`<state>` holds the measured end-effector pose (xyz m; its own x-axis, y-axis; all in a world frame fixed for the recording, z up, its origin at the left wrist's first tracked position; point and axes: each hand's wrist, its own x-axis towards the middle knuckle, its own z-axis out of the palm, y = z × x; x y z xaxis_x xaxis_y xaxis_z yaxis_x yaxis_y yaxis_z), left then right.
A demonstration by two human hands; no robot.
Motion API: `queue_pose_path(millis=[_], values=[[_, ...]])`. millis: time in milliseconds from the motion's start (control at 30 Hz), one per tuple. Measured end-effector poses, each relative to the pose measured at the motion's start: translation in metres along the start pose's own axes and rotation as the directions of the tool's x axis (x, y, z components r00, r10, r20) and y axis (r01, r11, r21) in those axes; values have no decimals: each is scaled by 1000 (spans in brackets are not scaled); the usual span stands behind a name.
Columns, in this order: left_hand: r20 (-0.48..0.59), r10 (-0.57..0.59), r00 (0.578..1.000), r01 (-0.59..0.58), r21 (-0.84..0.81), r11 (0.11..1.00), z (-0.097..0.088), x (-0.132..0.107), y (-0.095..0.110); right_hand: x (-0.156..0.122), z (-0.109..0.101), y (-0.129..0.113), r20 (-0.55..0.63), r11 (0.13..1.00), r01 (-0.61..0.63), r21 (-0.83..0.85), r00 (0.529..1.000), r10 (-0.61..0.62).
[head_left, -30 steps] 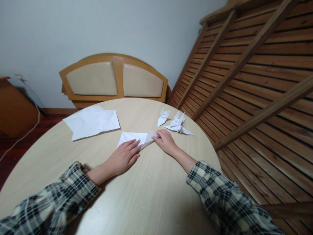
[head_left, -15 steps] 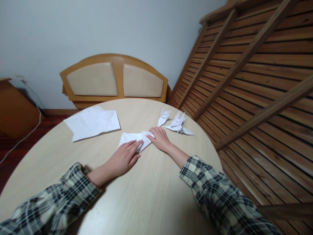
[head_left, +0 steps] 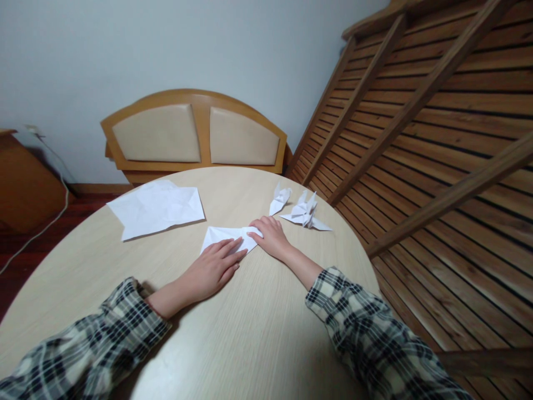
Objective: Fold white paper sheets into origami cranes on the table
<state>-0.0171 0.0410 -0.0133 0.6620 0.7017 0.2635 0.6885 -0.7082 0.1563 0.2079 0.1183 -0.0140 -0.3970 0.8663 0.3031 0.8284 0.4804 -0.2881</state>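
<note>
A folded sheet of white paper (head_left: 225,233) lies on the round table (head_left: 250,344) in front of me. My left hand (head_left: 214,269) rests flat across its near side, fingers stretched out. At the paper's right end my right hand (head_left: 270,236) has its thumb on top and its fingers curled over the far edge, gripping it. Both hands hide parts of the paper. Just beyond my right hand stand folded paper cranes: a small one (head_left: 280,199) and, right of it, a cluster (head_left: 306,210) with pointed wings.
Larger creased white sheets (head_left: 160,208) lie at the table's far left. Behind the table is a headboard (head_left: 202,133) with two cream panels. A slatted wooden frame (head_left: 420,166) leans along the right side. A white cable (head_left: 60,211) runs down at the left.
The paper's right-hand flap now lies flatter under my right thumb. My left fingers have shifted slightly, with one reaching further right along the near edge. The cranes and large sheets are where they were.
</note>
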Motion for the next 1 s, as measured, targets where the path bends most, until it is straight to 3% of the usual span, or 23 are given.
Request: queue_pose_path(millis=[600, 1000], values=[[32, 44, 999, -42, -48, 998, -4, 6, -6, 4, -2, -6, 8, 999, 6, -38, 1000, -6], [-21, 13, 1000, -16, -116, 993, -4, 8, -9, 4, 0, -6, -11, 999, 23, -34, 1000, -23]])
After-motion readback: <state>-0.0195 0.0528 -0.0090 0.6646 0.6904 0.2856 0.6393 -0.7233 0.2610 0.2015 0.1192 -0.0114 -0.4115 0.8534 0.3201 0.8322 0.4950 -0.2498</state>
